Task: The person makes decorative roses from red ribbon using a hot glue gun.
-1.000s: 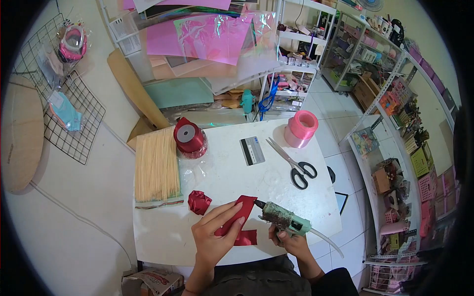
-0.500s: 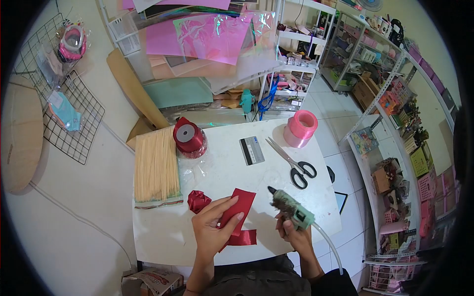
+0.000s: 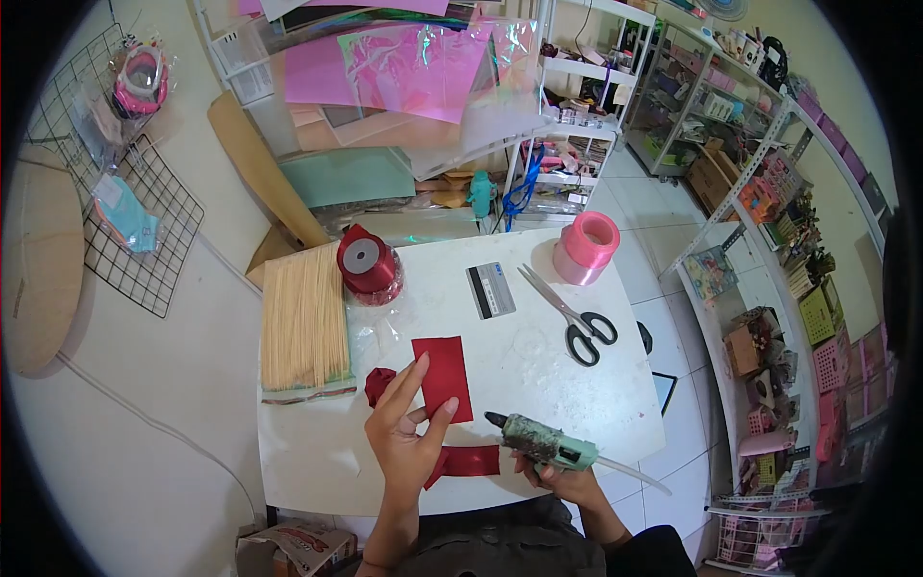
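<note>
White table (image 3: 317, 442) top spreads across the lower middle of the frame in front of you, with pink sheets (image 3: 385, 72) hanging beyond it at the top. Along the table's left side in the frame lies a packed bundle of sticks (image 3: 305, 322). Your left hand (image 3: 409, 442), just below the frame's middle, pinches a flat red piece of ribbon, the thumb across its face and the index finger at its left edge. Your right hand (image 3: 572, 481), lower and to the right, has its fingers wrapped around the green glue gun (image 3: 553, 444), whose dark nozzle points left, near that ribbon's lower right corner but apart from it. Up and to the right, the scissors (image 3: 579, 317) lie with black handles toward you. A red spool (image 3: 370, 269) stands just beside the sticks; a pink roll (image 3: 586, 250) sits at the table's upper right. The red piece (image 3: 447, 385) is held at the frame's centre, while a red strip (image 3: 476, 461) lies below it, near your left wrist. Between spool and scissors rests a grey card (image 3: 491, 290). Smallest, a crumpled red bud (image 3: 379, 387) sits just left of your left fingers, partly hidden behind them.
</note>
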`<action>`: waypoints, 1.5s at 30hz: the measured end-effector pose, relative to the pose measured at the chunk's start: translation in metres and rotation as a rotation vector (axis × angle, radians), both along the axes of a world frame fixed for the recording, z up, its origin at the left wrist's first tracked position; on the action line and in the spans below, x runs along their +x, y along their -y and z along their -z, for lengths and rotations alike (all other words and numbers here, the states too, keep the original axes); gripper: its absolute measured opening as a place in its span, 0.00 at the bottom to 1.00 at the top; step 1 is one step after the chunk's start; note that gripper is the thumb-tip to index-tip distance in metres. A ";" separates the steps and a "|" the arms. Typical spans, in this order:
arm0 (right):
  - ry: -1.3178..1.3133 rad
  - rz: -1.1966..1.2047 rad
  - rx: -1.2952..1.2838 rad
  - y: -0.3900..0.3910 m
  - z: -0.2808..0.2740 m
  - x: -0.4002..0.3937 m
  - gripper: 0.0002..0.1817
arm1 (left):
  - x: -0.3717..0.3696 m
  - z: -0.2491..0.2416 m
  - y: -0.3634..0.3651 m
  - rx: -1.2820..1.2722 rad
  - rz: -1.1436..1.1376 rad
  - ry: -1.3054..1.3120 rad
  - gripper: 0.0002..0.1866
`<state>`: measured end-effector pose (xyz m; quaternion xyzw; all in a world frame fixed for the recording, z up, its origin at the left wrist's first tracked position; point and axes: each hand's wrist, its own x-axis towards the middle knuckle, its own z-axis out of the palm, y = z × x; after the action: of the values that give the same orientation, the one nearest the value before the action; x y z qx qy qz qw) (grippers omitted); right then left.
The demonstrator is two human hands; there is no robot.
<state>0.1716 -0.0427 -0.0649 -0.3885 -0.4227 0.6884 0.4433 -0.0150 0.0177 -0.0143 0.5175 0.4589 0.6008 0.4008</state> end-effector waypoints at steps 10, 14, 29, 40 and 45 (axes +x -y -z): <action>0.167 0.046 0.073 -0.001 -0.005 -0.011 0.25 | 0.002 0.001 0.001 0.084 -0.052 -0.129 0.26; 0.154 0.043 0.023 -0.001 -0.007 -0.011 0.22 | 0.002 0.000 0.002 0.089 -0.039 -0.114 0.26; 0.245 0.028 -0.056 0.000 -0.012 -0.012 0.13 | 0.002 -0.002 0.002 0.059 -0.024 -0.090 0.26; 0.321 0.026 -0.013 -0.003 -0.024 -0.011 0.12 | 0.001 0.001 0.001 0.046 -0.008 -0.043 0.26; 0.369 0.010 -0.021 -0.005 -0.030 -0.012 0.12 | 0.003 0.004 -0.001 0.058 -0.017 0.045 0.25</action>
<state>0.1595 -0.0373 -0.0354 -0.5148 -0.4877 0.6076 0.3577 -0.0119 0.0184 -0.0187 0.5113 0.4366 0.6288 0.3906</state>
